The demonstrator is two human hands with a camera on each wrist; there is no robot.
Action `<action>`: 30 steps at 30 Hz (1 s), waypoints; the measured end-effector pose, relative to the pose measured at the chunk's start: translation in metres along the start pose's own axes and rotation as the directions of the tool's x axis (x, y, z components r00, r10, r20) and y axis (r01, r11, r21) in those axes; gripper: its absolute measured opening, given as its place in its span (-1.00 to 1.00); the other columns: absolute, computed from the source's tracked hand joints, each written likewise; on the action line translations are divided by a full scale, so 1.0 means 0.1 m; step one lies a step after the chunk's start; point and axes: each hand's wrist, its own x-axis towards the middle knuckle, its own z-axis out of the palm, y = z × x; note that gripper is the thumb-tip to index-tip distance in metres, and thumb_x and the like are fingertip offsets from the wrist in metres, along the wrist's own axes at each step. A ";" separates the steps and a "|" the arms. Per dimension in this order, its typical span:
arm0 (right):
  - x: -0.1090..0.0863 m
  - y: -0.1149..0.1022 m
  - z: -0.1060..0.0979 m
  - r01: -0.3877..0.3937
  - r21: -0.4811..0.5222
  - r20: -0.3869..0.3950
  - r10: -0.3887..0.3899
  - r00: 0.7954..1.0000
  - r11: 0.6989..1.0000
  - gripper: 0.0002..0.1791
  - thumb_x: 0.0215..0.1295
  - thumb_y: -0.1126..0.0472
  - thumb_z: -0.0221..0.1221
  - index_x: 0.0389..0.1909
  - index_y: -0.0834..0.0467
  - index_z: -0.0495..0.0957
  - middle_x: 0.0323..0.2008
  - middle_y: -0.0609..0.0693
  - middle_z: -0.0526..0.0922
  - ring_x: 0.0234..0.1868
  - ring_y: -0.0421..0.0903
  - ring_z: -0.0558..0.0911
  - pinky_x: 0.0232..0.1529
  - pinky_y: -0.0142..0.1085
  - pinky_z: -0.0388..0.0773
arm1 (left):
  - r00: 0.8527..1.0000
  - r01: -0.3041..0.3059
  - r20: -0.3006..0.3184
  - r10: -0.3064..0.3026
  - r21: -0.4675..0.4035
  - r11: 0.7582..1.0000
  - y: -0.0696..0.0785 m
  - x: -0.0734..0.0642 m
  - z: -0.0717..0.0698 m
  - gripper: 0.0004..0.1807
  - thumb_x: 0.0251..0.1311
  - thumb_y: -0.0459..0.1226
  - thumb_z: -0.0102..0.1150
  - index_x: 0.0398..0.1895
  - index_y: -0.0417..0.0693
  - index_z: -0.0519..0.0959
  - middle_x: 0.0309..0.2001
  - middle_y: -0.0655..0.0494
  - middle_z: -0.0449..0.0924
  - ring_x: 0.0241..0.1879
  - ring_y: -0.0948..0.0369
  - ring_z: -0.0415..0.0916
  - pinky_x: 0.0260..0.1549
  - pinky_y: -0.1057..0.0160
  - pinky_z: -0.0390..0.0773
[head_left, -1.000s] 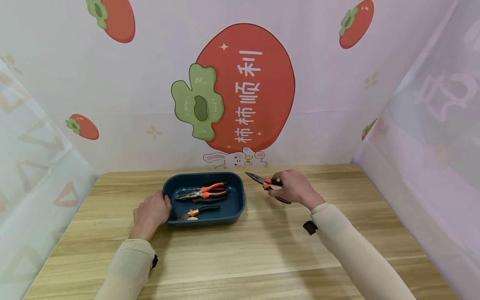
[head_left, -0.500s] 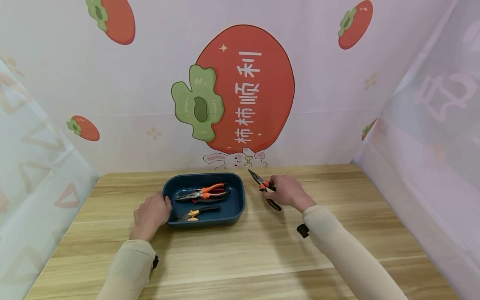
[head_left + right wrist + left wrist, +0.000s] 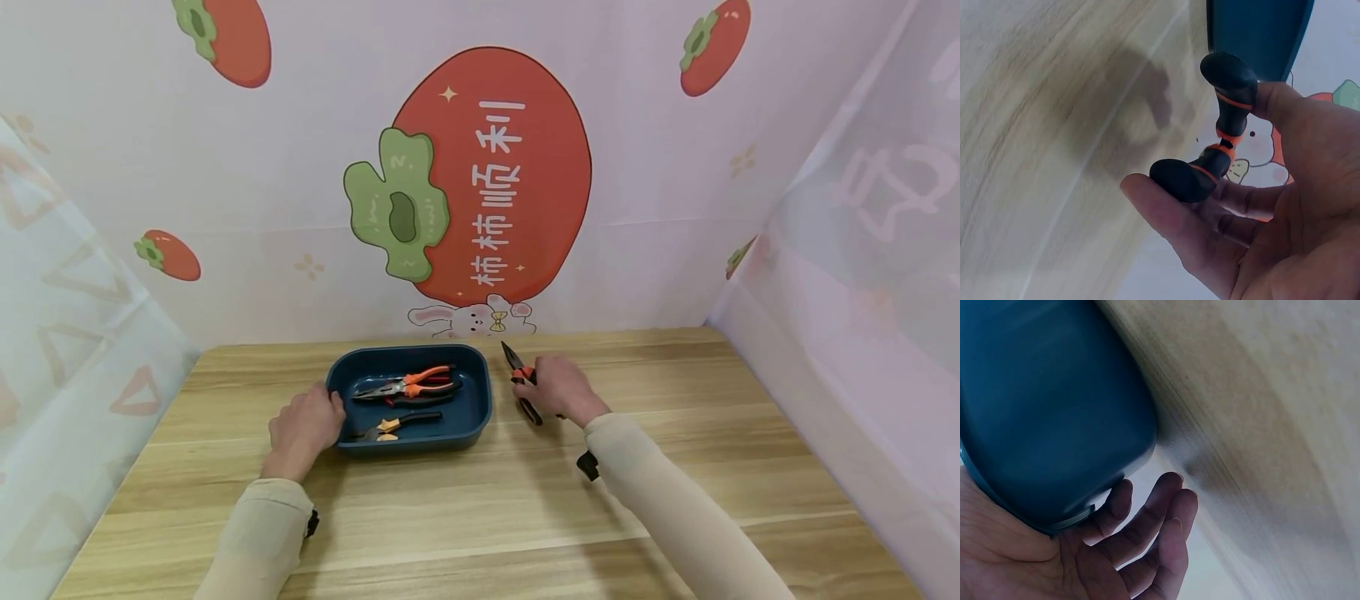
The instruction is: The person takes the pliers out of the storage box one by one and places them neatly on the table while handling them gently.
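A dark blue plastic box (image 3: 412,447) stands on the table. At its left end my left hand (image 3: 306,423) grips the rim; in the left wrist view the fingers (image 3: 1169,547) curl beside the box's outer wall (image 3: 1054,412). To the right of the box, my right hand (image 3: 562,390) holds long-nose pliers (image 3: 523,377) with black and orange handles. Their tip points away toward the backdrop. Seen from the right wrist, the handles (image 3: 1232,78) are spread, held between thumb and fingers (image 3: 1169,206).
Inside the box lie orange-handled long-nose pliers (image 3: 408,387) over a tool with red and black handles, and yellow-and-black pliers (image 3: 393,425) nearer the front. A patterned backdrop (image 3: 645,250) rises behind the wooden table (image 3: 465,517), with cloth sides left and right.
My right hand has moved left toward the box and slightly lower, turning the pliers so the tip points more straight away from me. The left hand and box have stayed put.
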 end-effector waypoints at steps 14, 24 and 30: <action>0.06 -0.11 0.16 -0.036 0.033 -0.006 0.037 0.999 0.999 -0.52 0.37 -0.13 0.25 -0.60 0.13 0.49 -0.68 -0.03 0.44 -0.67 -0.11 0.48 -0.65 -0.33 0.35 | 1.000 0.001 -0.003 -0.001 0.004 1.000 0.00 0.02 0.02 -0.55 0.52 -0.15 -0.23 0.04 -0.42 0.45 -0.19 -0.41 0.56 -0.34 -0.22 0.53 -0.35 -0.22 0.46; 0.13 -0.16 0.24 -0.052 0.007 -0.030 0.052 0.998 0.999 -0.51 0.36 -0.12 0.26 -0.64 0.11 0.48 -0.66 -0.04 0.42 -0.62 -0.08 0.47 -0.63 -0.31 0.32 | 1.000 0.006 -0.006 -0.006 0.008 1.000 0.00 0.02 0.02 -0.56 0.52 -0.15 -0.22 0.02 -0.41 0.45 -0.23 -0.38 0.56 -0.37 -0.18 0.52 -0.38 -0.19 0.46; 0.16 -0.19 0.27 -0.065 -0.011 -0.036 0.065 0.997 0.998 -0.54 0.35 -0.12 0.26 -0.60 0.12 0.49 -0.59 0.01 0.47 -0.57 -0.06 0.50 -0.60 -0.29 0.37 | 1.000 0.005 -0.008 -0.005 0.011 1.000 0.00 0.01 0.02 -0.56 0.52 -0.16 -0.22 0.03 -0.41 0.46 -0.20 -0.39 0.57 -0.36 -0.21 0.54 -0.37 -0.19 0.47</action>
